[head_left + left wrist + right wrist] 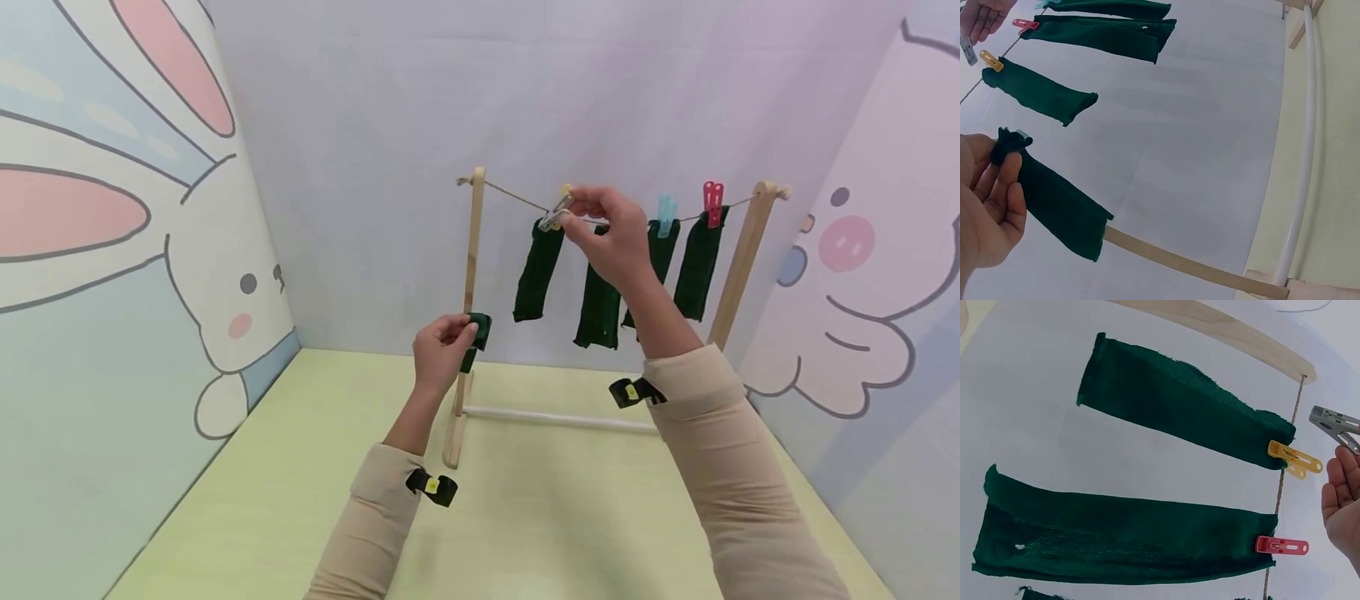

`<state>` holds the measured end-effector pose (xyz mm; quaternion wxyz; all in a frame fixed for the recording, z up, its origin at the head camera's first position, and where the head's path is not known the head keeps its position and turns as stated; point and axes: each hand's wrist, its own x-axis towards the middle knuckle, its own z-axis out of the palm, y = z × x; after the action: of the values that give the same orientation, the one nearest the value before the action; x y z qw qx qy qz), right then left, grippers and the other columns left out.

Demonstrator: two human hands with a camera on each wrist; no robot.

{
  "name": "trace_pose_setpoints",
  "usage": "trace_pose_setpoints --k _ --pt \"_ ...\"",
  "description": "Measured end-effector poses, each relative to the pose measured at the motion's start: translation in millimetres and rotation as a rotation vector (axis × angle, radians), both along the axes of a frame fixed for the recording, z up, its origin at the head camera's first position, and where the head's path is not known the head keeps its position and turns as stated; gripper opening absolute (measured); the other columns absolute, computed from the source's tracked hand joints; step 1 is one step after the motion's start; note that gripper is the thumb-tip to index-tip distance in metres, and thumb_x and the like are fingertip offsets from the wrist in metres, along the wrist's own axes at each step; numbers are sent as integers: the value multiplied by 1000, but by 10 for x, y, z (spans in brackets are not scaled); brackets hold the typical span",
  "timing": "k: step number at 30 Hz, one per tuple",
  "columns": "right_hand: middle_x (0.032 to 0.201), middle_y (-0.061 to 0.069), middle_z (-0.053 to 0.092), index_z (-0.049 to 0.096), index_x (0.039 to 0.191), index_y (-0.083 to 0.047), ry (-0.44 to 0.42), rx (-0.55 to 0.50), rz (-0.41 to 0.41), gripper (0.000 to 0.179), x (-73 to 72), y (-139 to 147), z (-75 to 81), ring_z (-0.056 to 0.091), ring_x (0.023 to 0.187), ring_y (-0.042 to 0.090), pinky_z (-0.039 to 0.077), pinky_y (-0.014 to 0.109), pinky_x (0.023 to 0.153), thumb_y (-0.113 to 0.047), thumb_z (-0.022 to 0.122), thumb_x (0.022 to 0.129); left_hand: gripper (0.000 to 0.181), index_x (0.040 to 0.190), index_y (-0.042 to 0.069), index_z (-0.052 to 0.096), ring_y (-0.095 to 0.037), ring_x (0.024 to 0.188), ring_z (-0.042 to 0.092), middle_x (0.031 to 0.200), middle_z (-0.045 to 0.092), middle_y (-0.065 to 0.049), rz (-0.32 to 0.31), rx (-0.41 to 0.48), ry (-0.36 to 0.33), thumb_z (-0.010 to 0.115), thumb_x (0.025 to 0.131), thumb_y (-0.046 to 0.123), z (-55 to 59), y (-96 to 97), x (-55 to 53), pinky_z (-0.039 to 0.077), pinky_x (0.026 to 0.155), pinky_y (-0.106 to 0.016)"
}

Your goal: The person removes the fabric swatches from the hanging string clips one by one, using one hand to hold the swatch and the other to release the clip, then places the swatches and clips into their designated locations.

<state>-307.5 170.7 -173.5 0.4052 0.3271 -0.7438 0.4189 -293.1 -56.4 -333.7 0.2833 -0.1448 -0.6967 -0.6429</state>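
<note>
the green cloth [1063, 206] is hanging from the left hand [444, 350], below the level of the line [517, 197] and overlapping the left post [475, 242] in the head view.

handling (judged): the cloth is looking light, soft and limp, hard to damage and probably not slippery. it is likely to be folding wherever nothing is supporting it, so the top edge is seeming the best hold, near a corner, leaving some edge bare. the top is bunching at the fingertips; the lower part is hanging fairly flat.

the gray clothespin [1337, 425] is looking light, stiff and springy; its handle ends are seeming the sensible place for squeezing. whether its jaws are parting: cannot tell.

pose: the left arm is slanting forward, its hand lower than the other, thumb and fingers closing narrowly on the cloth's top. the right arm is slanting up and inward; the right hand [611, 237] is pinching the gray clothespin between thumb and fingers, hovering near the yellow clothespin [1285, 451], which is gripping a hanging cloth [1185, 400] on the line.
</note>
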Motion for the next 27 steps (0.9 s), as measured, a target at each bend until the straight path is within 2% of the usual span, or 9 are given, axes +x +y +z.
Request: trace_pose_setpoints --k 5,11,22,27 --pt "94 15 65 63 109 6 1 -24 26 26 50 55 -95 55 83 8 45 22 78 -4 63 86 14 93 -3 69 -18 68 61 81 66 -11 10 -26 9 69 84 7 -50 -77 22 51 60 -23" --pt "95 16 65 62 113 4 -34 -30 16 28 101 119 -230 57 85 9 45 20 79 -3 63 86 13 93 -3 69 -17 68 60 82 66 -11 37 -41 -2 69 84 7 -114 -160 53 49 59 -22" --pt "95 12 65 65 110 1 -99 -54 1 25 169 247 -505 57 88 9 47 27 83 -9 64 87 14 94 -2 69 -20 70 58 83 65 -13 43 -70 -41 67 86 9 -242 -295 86 48 61 -21" --pt "94 15 64 64 109 4 -113 -74 27 25 212 297 -624 58 86 10 46 25 84 -3 64 86 13 94 -3 68 -18 70 58 82 65 -12 49 -71 -68 67 86 8 -292 -338 114 48 61 -20"
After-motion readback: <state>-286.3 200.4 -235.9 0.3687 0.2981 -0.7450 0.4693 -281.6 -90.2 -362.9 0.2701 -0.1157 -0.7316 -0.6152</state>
